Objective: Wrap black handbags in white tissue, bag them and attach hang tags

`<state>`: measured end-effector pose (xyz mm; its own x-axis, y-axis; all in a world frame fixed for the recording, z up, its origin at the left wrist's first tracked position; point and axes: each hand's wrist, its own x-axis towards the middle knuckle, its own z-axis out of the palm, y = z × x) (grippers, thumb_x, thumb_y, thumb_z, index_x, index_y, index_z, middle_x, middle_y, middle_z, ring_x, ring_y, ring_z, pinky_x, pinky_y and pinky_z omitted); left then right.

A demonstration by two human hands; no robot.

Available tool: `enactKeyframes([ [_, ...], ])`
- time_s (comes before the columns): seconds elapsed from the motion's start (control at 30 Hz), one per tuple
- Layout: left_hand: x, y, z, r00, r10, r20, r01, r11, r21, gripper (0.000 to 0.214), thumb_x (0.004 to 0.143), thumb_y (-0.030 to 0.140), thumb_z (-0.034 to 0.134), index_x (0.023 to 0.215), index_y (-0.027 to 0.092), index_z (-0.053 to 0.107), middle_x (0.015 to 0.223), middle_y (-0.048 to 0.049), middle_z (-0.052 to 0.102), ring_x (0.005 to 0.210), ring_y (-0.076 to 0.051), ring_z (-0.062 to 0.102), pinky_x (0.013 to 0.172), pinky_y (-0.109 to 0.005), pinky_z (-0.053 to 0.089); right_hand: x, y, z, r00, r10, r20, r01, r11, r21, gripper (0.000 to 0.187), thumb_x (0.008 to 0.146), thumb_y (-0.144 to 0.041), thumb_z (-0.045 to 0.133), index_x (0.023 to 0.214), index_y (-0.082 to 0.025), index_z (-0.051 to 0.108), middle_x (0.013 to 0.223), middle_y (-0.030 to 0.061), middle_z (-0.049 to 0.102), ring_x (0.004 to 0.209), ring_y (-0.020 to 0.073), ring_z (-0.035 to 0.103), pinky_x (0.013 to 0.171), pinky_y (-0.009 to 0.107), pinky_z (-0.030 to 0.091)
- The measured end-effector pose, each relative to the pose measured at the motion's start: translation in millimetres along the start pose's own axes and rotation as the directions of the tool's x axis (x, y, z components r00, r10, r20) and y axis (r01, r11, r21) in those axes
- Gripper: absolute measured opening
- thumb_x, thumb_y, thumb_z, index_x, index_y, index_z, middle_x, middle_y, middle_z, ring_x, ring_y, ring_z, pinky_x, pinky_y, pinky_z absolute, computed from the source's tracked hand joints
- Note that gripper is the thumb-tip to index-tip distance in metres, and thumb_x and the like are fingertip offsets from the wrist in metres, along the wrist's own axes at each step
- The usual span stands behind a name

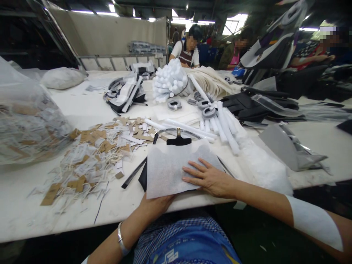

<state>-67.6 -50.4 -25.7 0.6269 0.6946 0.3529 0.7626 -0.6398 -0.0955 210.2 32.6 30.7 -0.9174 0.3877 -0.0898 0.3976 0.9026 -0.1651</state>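
Note:
A thin white sheet [166, 167] covers most of a black bag [143, 176] at the table's front edge. Beyond the sheet, the bag's black tab [178, 141] with a gold-coloured clasp [178, 131] sticks out. A strap [134, 172] shows at the bag's left side. My right hand [210, 179] lies flat on the sheet's right part, fingers spread. At the near left edge, my left hand [158, 204] reaches under the sheet, which hides its fingers; whether it grips anything is not visible.
Loose paper tags with strings [90, 157] are heaped on the left, beside a clear bag of tags [30, 117]. White foam tubes [173, 80] and rolled grey straps [209, 112] lie beyond. Black bags [258, 104] sit at right. A co-worker [185, 51] is across the table.

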Motion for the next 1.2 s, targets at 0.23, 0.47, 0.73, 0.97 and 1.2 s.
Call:
enactKeyframes([
  [0.23,-18,18,-63.7,0.989,-0.047,0.14,0.055,0.997,-0.056,0.051,0.087,0.007,0.043,0.135,0.021,0.055,0.119,-0.0135,0.07,0.106,-0.03,0.069,0.083,-0.043,0.06,-2,1,4,0.999,-0.009,-0.045,0.01,1.0,0.03,0.061,0.097,-0.035,0.052,0.154,-0.037,0.029,0.162,0.0008,0.025,0.148,0.0328,0.024,0.117,0.06,0.016],
  [0.47,57,23,-104.3,0.999,-0.031,0.034,0.042,0.923,-0.383,0.03,0.098,0.022,0.048,0.126,0.019,0.056,0.119,-0.0095,0.071,0.109,-0.022,0.068,0.095,-0.037,0.057,-3,2,8,0.992,-0.013,-0.122,0.02,0.998,0.06,0.061,0.097,-0.033,0.052,0.154,-0.035,0.029,0.16,0.0033,0.03,0.148,0.0308,0.024,0.117,0.06,0.015],
  [0.73,53,-23,-10.5,0.989,-0.123,0.078,0.144,0.893,-0.427,0.062,0.095,0.04,0.057,0.147,0.019,0.03,0.141,-0.0146,0.056,0.13,-0.025,0.054,0.112,-0.048,0.043,-6,-2,5,0.997,0.038,-0.063,-0.027,0.983,0.18,0.066,0.098,-0.038,0.048,0.157,-0.032,0.019,0.163,0.0037,0.022,0.149,0.0313,0.02,0.118,0.059,0.009],
  [0.97,51,-16,-9.8,0.988,-0.141,0.067,0.155,0.857,-0.491,0.049,0.095,0.038,0.058,0.137,0.02,0.041,0.139,-0.013,0.058,0.13,-0.024,0.054,0.114,-0.049,0.041,3,0,-19,0.985,0.171,0.01,-0.166,0.941,0.296,0.064,0.098,-0.055,0.041,0.154,-0.025,0.031,0.152,0.0114,0.042,0.138,0.0286,0.04,0.116,0.051,0.024],
  [1.2,49,-17,-6.7,0.987,-0.147,0.058,0.156,0.85,-0.503,0.049,0.094,0.037,0.059,0.137,0.019,0.042,0.138,-0.0141,0.059,0.131,-0.025,0.054,0.114,-0.049,0.041,17,-4,-22,0.981,0.192,-0.031,-0.183,0.965,0.187,0.059,0.096,-0.043,0.053,0.152,-0.027,0.037,0.137,0.0127,0.054,0.125,0.0292,0.049,0.106,0.048,0.037],
])
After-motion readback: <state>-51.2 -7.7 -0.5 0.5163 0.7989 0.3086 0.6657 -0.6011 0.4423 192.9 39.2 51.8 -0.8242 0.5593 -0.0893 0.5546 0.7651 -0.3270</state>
